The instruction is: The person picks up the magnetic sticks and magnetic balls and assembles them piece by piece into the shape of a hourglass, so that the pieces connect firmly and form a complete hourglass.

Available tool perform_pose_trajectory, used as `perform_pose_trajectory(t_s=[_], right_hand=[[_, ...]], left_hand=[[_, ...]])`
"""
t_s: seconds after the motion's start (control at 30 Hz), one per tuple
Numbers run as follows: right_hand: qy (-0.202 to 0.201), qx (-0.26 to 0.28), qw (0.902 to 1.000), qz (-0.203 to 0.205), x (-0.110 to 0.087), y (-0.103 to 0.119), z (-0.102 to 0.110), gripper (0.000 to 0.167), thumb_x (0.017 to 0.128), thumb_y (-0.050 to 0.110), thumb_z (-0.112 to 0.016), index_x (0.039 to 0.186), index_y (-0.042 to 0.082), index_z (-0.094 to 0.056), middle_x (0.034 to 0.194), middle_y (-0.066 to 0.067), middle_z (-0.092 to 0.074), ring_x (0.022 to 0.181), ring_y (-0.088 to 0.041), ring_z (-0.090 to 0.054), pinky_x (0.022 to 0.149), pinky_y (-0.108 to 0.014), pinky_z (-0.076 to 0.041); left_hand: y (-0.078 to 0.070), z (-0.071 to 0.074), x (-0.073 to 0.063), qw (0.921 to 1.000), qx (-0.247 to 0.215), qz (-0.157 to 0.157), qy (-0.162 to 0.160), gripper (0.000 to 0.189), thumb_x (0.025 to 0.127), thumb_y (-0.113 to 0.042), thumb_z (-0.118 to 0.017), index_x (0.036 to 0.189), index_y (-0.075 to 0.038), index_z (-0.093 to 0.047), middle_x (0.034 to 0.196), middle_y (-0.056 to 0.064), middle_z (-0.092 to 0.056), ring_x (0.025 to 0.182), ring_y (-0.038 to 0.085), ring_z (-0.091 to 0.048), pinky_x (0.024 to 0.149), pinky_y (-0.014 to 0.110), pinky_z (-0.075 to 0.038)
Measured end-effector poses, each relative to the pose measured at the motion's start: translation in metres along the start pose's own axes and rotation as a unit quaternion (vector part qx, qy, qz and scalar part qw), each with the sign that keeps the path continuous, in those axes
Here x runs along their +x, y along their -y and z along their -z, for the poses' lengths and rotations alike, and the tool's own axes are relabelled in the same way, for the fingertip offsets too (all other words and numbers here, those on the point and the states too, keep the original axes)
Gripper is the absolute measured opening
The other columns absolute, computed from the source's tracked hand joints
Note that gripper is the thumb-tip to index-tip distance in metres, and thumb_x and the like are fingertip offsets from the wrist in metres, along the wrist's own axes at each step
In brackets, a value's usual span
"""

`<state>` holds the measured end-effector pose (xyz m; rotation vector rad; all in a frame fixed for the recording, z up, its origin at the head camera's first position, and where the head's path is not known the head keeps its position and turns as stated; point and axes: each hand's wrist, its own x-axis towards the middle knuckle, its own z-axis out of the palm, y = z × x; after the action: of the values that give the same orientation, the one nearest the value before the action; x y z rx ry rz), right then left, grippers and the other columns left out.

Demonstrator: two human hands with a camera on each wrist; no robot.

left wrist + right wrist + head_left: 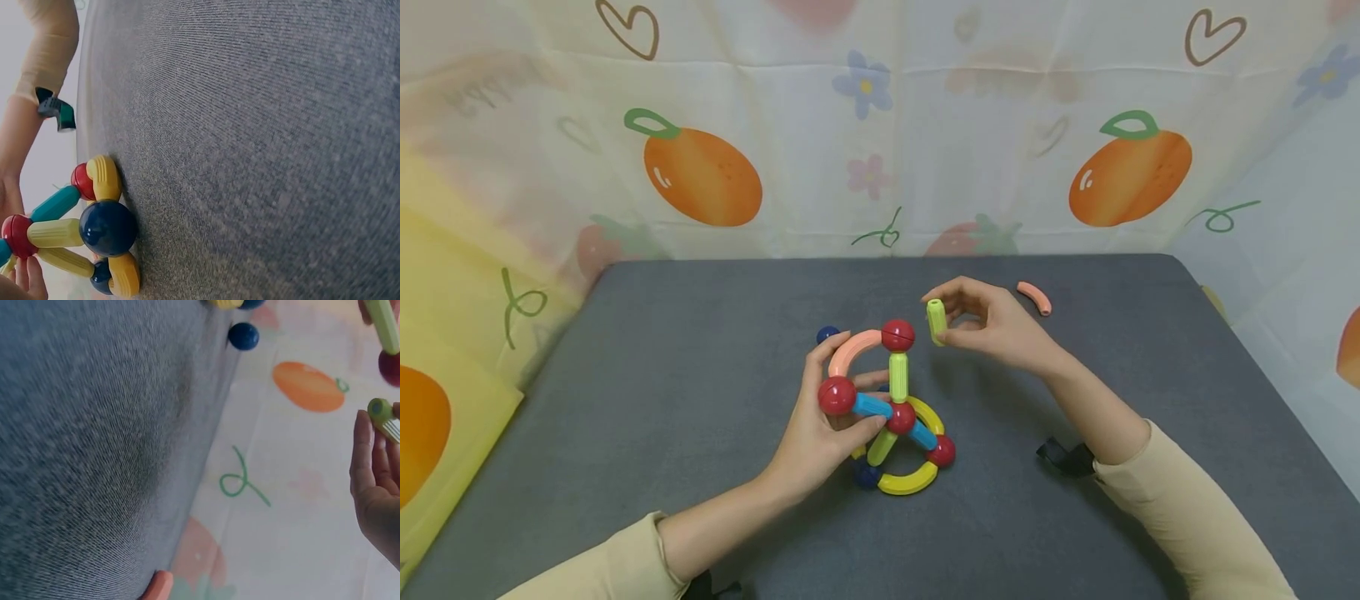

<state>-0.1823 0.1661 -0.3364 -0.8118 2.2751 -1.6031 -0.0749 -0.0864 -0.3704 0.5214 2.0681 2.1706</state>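
Observation:
My left hand grips a model of magnetic balls and rods, its thumb on a short blue rod beside the central red ball. From that ball a lime green rod rises to a top red ball. A pink curved rod links the top ball to another red ball. Yellow curved rods and dark blue balls form the base, low over the table. Right of the top ball, my right hand pinches a separate lime green rod between thumb and fingers.
A loose pink curved rod lies on the grey table beyond my right hand. Behind my left fingertips sits a dark blue ball. A printed curtain hangs behind the table's far edge.

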Motion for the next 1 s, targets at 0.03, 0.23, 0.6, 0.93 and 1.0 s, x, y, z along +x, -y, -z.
perform_pose_trajectory(t_s=[0.03, 0.23, 0.6, 0.93, 1.0], right_hand=[[0.003, 0.005, 1.0000, 0.005, -0.002, 0.002, -0.001, 0.042, 0.089, 0.003, -0.068, 0.129, 0.006, -0.056, 0.116, -0.011, -0.062, 0.099, -0.016, -0.062, 0.078, -0.027, -0.059], [0.012, 0.019, 0.9987, 0.045, -0.016, 0.005, -0.009, 0.039, 0.087, 0.000, -0.070, 0.123, 0.004, -0.056, 0.113, -0.005, -0.061, 0.100, -0.013, -0.064, 0.079, -0.030, -0.060], [0.055, 0.020, 0.9911, 0.120, -0.035, 0.003, -0.030, 0.032, 0.082, -0.002, -0.076, 0.106, 0.011, -0.059, 0.101, -0.004, -0.062, 0.095, -0.012, -0.066, 0.082, -0.034, -0.060], [0.080, 0.016, 0.9882, 0.130, -0.036, -0.003, -0.045, 0.026, 0.081, 0.005, -0.080, 0.100, 0.012, -0.064, 0.097, -0.007, -0.066, 0.092, -0.009, -0.065, 0.083, -0.033, -0.060], [0.082, 0.020, 0.9875, 0.134, -0.036, -0.004, -0.046, 0.025, 0.081, 0.005, -0.079, 0.100, 0.011, -0.064, 0.097, -0.008, -0.066, 0.092, -0.009, -0.066, 0.083, -0.033, -0.060]], left_hand=[[0.000, 0.000, 0.000, 1.0000, 0.000, -0.001, 0.000, 0.092, 0.084, 0.005, -0.072, 0.151, -0.016, -0.012, 0.138, 0.026, -0.054, 0.114, 0.018, -0.069, 0.093, 0.030, -0.057], [0.000, 0.001, 0.001, 1.0000, 0.007, 0.001, -0.002, 0.093, 0.083, 0.005, -0.072, 0.151, -0.013, -0.010, 0.138, 0.025, -0.055, 0.114, 0.020, -0.069, 0.093, 0.031, -0.057], [0.001, 0.001, 0.001, 0.9999, -0.004, -0.008, 0.006, 0.091, 0.084, 0.005, -0.071, 0.150, -0.013, -0.010, 0.139, 0.026, -0.052, 0.114, 0.019, -0.069, 0.093, 0.032, -0.058], [0.002, 0.001, 0.002, 0.9999, -0.007, -0.012, 0.009, 0.090, 0.085, 0.005, -0.070, 0.150, -0.013, -0.010, 0.141, 0.026, -0.050, 0.115, 0.017, -0.069, 0.093, 0.032, -0.058], [0.002, 0.001, 0.001, 0.9999, -0.009, -0.010, 0.008, 0.090, 0.085, 0.005, -0.070, 0.150, -0.014, -0.010, 0.140, 0.026, -0.051, 0.114, 0.017, -0.069, 0.093, 0.031, -0.058]])
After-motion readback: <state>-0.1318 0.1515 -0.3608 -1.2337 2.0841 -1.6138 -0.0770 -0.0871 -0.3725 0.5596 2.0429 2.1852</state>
